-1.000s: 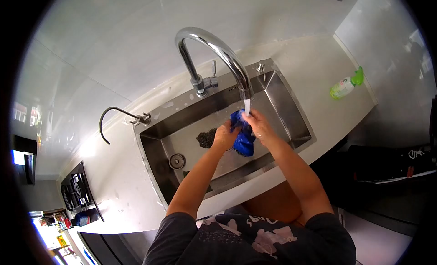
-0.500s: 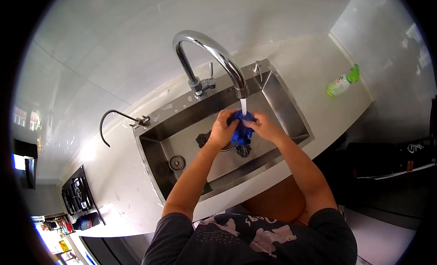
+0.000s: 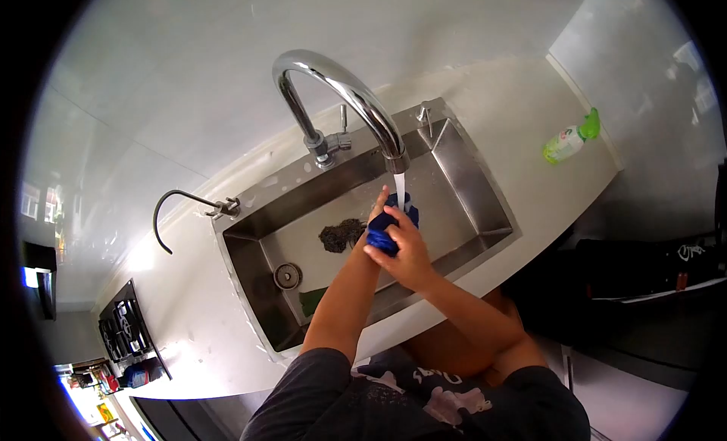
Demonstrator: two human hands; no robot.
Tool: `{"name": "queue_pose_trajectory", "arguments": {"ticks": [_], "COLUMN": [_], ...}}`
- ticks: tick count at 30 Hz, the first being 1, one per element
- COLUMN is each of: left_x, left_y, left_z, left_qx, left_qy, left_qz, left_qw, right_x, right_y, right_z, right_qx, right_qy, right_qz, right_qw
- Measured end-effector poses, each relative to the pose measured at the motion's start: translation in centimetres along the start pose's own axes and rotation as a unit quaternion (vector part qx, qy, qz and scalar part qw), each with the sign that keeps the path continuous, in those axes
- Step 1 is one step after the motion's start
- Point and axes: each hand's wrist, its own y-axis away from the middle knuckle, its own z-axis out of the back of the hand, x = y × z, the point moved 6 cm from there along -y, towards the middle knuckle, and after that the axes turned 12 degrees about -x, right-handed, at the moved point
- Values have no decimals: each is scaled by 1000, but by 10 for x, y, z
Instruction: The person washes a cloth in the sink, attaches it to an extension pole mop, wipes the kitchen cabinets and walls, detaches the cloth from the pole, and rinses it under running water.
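Observation:
A wet blue cloth (image 3: 384, 242) is bunched between my two hands under the faucet. My right hand (image 3: 411, 253) is closed around it, pressing it against the left wrist and palm, with the thumb over the wrist. My left hand (image 3: 379, 204) is upright beneath the cloth; one digit points up, and its other fingers are largely hidden behind the cloth and right hand. More of the cloth shows beyond the left hand, under the stream. Water runs from the chrome faucet (image 3: 341, 76) onto the cloth. Left of my hands, a dark scouring pad (image 3: 341, 236) lies in the sink.
The steel sink (image 3: 477, 187) has a round drain fitting (image 3: 288, 276) and a green item (image 3: 309, 301) near its front wall. A thin curved tap (image 3: 173, 195) stands left. On the counter (image 3: 507, 115), a green spray bottle (image 3: 569, 140) is at right and a black stove (image 3: 130, 331) at left.
Both hands held the cloth spread side by side under the water. Now my right hand has crossed left over my left hand and wrist with the cloth bunched. The view shifted slightly.

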Motion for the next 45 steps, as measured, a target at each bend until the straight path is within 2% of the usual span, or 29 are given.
{"name": "queue_pose_trajectory", "arguments": {"ticks": [1, 3, 5, 6, 9, 10, 11, 12, 13, 15, 17, 18, 19, 20, 22, 24, 25, 26, 27, 29, 30, 32, 33, 35, 37, 40, 41, 43, 45], "left_x": [-5, 2, 16, 17, 26, 20, 22, 19, 19, 23, 28, 28, 25, 25, 13, 15, 14, 4, -5, 1, 10, 8, -3, -7, -11, -37, -42, -55, -59], "left_y": [-1, -12, -38, 6, -5, 9, -6, -18, -41, -70, -83, -81, -73, -26, -30, -3, -32, -29, -25, -23, -23, 25, 18, 66, 38, 49, 49, 47, 50], "left_z": [1, 11, 14, 15, 29, 12, 25, 35, 45, 70, 76, 79, 81, 50, 56, 37, 60, 61, 59, 65, 67, 31, 44, 5, 41, 45, 49, 46, 45], "left_qx": [-66, -53, 310, -116, -181, -176, -103, -63, 86, 401, 201, 97, -10, -133, -196, -217, -124, -123, -142, -160, -83, -238, -298, -321, -271, -318, -318, -263, -273], "left_qy": [-65, -25, 90, 11, -22, -36, 25, 22, 66, 149, 57, 8, -40, -33, -224, -36, -122, -122, -120, -120, -70, -95, -338, -326, -345, -535, -534, -654, -632], "left_qz": [-82, -123, -81, -32, -65, -53, -18, -52, -77, -71, -80, -85, -90, -41, -156, -76, -81, -81, -55, -29, -84, -87, -155, -82, -49, -195, -196, -204, -185], "left_qw": [992, 991, 943, 993, 981, 982, 994, 996, 991, 901, 975, 992, 995, 990, 942, 973, 981, 982, 981, 979, 991, 963, 879, 885, 897, 758, 759, 679, 701], "right_x": [0, -18, -94, -128, -175, -165, -156, -122, -98, -52, -57, -82, -109, -148, -167, -142, -116, -99, -96, -83, -93, -132, -152, -185, -161, -119, -113, -124, -131], "right_y": [1, 1, -6, -9, -10, 2, 14, 18, 25, 27, 23, 18, 13, 4, 5, 3, 8, 17, 31, 37, 35, 25, 21, 12, 4, -2, 0, 5, 6], "right_z": [-7, -17, -30, -34, -33, -35, -37, -33, -31, -29, -31, -31, -33, -40, -43, -40, -37, -38, -43, -45, -48, -45, -41, -31, -12, 9, 7, 5, 2], "right_qx": [-10, -19, -76, -79, 2, -4, -9, -11, -12, -24, -47, -93, -137, -39, -29, -25, -21, 12, -81, -71, -72, -171, -170, -97, -62, 23, 68, 22, 89], "right_qy": [77, 153, 63, 77, 90, 98, 107, 82, 57, 53, 82, 106, 128, 143, 55, 43, 72, 61, -15, 36, 37, 149, 147, 210, 170, 52, -27, -74, -47], "right_qz": [29, 56, -192, -218, -337, -327, -317, -294, -271, -116, -77, -121, -165, -221, -315, -345, -328, -303, -193, -155, -156, -149, -150, -137, -180, -264, -303, -260, -215], "right_qw": [997, 987, 976, 970, 937, 940, 942, 952, 961, 992, 993, 983, 968, 964, 947, 937, 942, 951, 978, 985, 984, 962, 963, 963, 967, 963, 950, 963, 972]}}
